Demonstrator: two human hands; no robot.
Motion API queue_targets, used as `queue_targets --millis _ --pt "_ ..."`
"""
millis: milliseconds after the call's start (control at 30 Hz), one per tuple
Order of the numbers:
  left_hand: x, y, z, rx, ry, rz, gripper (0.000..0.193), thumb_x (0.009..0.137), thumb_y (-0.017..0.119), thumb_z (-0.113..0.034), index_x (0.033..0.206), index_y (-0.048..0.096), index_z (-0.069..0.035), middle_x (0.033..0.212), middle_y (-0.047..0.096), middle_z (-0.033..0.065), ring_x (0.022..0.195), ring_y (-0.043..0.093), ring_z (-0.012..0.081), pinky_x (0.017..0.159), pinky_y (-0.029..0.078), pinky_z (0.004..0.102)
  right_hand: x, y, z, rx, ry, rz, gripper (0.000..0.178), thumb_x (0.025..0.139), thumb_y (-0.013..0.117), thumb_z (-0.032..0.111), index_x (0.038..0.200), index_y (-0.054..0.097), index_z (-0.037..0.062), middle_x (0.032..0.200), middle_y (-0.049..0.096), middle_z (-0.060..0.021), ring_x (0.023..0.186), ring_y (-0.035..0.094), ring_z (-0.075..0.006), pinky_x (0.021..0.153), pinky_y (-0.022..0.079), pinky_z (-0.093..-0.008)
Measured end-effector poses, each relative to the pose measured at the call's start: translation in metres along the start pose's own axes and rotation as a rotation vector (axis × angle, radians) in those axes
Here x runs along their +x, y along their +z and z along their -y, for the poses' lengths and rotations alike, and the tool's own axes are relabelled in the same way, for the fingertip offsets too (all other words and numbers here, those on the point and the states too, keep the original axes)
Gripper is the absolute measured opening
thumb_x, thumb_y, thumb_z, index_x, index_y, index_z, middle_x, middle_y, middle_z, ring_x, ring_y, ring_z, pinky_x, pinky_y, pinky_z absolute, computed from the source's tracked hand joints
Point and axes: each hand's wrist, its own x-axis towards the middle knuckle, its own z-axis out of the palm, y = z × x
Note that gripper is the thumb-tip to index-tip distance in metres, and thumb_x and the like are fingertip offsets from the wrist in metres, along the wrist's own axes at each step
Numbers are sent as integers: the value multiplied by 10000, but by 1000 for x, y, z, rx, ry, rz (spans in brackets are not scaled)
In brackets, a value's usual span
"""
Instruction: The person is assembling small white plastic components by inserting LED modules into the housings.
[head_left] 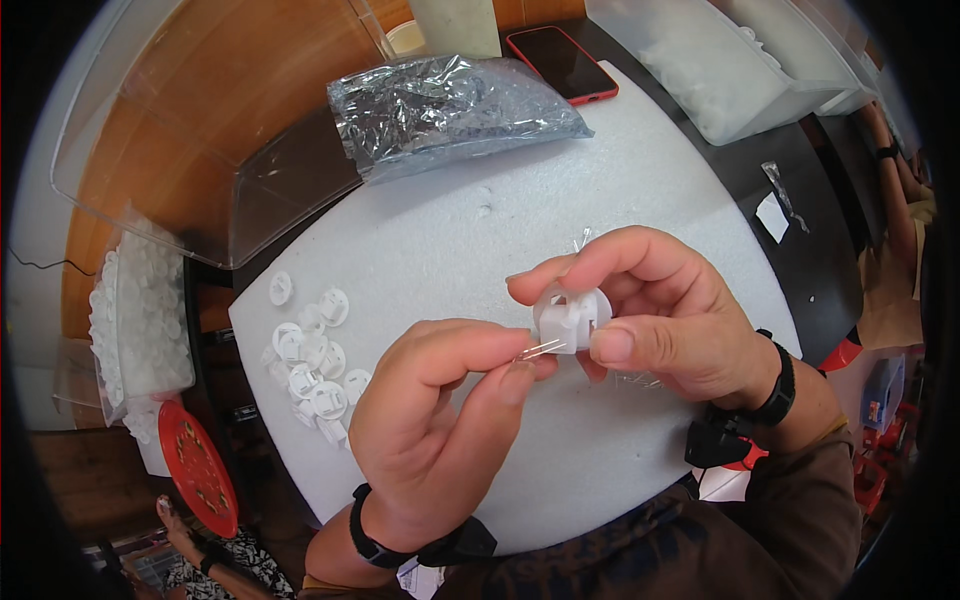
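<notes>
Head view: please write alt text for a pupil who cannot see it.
A person's right hand holds a white plastic part while the left hand pinches thin metal wires close to it, above a white board. Similar white parts lie clustered at left; a silvery bag and red-edged phone lie beyond.

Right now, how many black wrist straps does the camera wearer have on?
2: a left-wrist strap and a right-wrist strap; any others could be hidden from view.
</notes>
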Motion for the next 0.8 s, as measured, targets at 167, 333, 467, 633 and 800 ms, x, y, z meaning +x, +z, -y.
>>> queue_targets --millis 167,333,467,633,800 --pt "1 0 -2 49 42 -29 229 757 634 101 965 599 10 856 640 98 751 616 163 679 458 241 1 3 -1 50 6 -13 425 793 685 66 1177 508 30 1212 548 -199 1031 594 -198 747 549 -275" --pt "2 -3 1 174 171 -14 262 723 661 91 963 602 4 854 631 107 726 604 186 650 461 257 0 3 -7 62 -63 11 419 778 691 30 1160 519 26 1216 539 -212 1022 599 -216 754 555 -290" --pt "3 -4 3 218 253 13 289 713 658 98 977 596 0 848 628 107 695 588 185 625 456 269 1 4 -10 76 -94 26 384 764 694 3 1116 540 30 1212 531 -237 1018 600 -232 780 550 -304" --pt "5 -5 3 306 349 35 324 687 663 109 982 600 -11 818 621 93 642 552 182 584 398 284 1 3 -12 61 -112 37 361 761 687 -17 1089 547 41 1210 525 -248 1009 603 -235 803 544 -314" --pt "4 -3 3 309 363 19 323 671 671 103 965 614 -18 813 618 86 629 541 179 587 379 286 0 -1 -11 26 -123 130 369 812 625 -45 1163 516 -2 1195 551 -164 1086 551 -188 931 464 -312"
